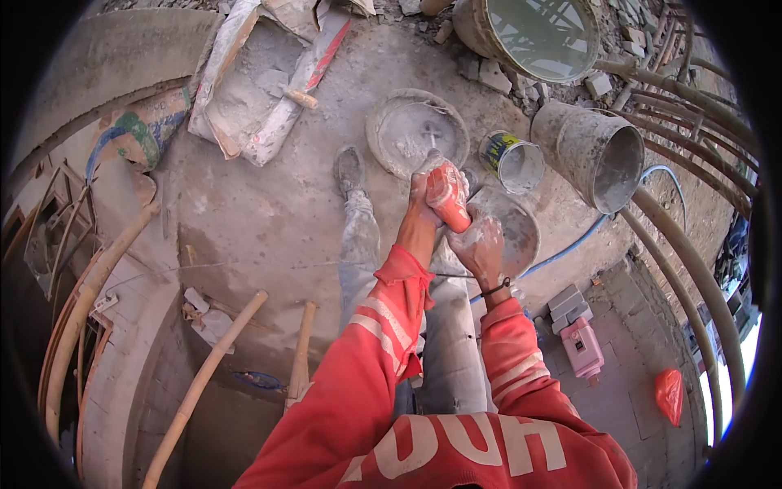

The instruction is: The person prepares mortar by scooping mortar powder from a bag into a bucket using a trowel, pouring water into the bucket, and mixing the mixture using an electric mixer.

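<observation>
A red, dust-coated electric drill (448,194) is held out in front of me in both hands. My left hand (420,186) is wrapped round its front part. My right hand (481,243) is closed at its rear end, with the grip itself mostly hidden. From the drill's front a shaft with a mixing paddle (432,134) reaches into a round bucket (375,138) of grey powdery or wet mix. Close by on the right stand a small paint can (498,150) and another round tub (528,218), partly covered by my right hand.
A torn bag of grey powder (218,122) lies at upper left, a wooden-handled tool on it. To the right are a water-filled barrel (482,33), a tilted bucket (570,143), a blue hose (570,246) and poles (684,253). A pink case (583,349) sits lower right.
</observation>
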{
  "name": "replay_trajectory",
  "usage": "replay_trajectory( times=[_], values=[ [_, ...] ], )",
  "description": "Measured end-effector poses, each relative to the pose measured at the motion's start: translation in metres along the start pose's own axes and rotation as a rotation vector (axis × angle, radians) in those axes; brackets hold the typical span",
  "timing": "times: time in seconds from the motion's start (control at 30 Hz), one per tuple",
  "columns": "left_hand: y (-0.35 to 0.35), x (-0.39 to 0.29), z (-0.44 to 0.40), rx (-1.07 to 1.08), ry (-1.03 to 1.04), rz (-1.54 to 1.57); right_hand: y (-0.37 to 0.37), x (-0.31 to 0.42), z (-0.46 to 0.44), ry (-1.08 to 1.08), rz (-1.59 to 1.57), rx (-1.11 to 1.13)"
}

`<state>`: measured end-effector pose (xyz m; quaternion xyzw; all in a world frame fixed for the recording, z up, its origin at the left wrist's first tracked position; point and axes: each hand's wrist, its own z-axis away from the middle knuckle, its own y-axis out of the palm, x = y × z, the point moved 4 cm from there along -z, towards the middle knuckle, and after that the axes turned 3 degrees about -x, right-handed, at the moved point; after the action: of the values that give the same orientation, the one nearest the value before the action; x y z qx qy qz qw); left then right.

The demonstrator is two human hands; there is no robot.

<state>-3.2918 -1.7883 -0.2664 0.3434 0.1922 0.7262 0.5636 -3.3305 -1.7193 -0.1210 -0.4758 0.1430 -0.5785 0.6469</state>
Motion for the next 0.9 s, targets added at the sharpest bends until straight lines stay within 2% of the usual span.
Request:
replay_trajectory(
  times=[0.1,0.2,0.3,0.4,0.57,0.7,0.83,0.9],
  values=[
    [-0.001,0.001,-0.001,0.052,0.014,0.118,-0.003,0.005,-0.003,0.034,-0.013,0.054],
    [-0.001,0.003,-0.001,0.057,-0.002,0.085,-0.001,0.001,-0.001,-0.034,-0.023,0.019],
    [-0.004,0.01,0.002,-0.142,0.013,0.049,0.005,-0.012,0.005,-0.081,0.015,-0.001],
    [0.0,0.015,0.005,-0.173,0.028,0.089,0.001,-0.015,0.009,-0.046,-0.01,0.022],
    [-0.005,0.027,0.019,-0.278,0.074,0.121,0.0,-0.021,0.017,-0.106,0.036,0.051],
    [-0.019,0.021,0.031,-0.267,0.097,0.18,0.015,-0.026,0.017,-0.092,0.007,0.179],
    [-0.049,0.001,0.029,-0.25,0.124,0.199,0.03,-0.007,0.02,-0.119,-0.082,0.11],
    [-0.02,-0.015,0.044,-0.172,0.068,0.068,0.035,0.005,0.017,-0.101,-0.125,0.064]
  ],
)
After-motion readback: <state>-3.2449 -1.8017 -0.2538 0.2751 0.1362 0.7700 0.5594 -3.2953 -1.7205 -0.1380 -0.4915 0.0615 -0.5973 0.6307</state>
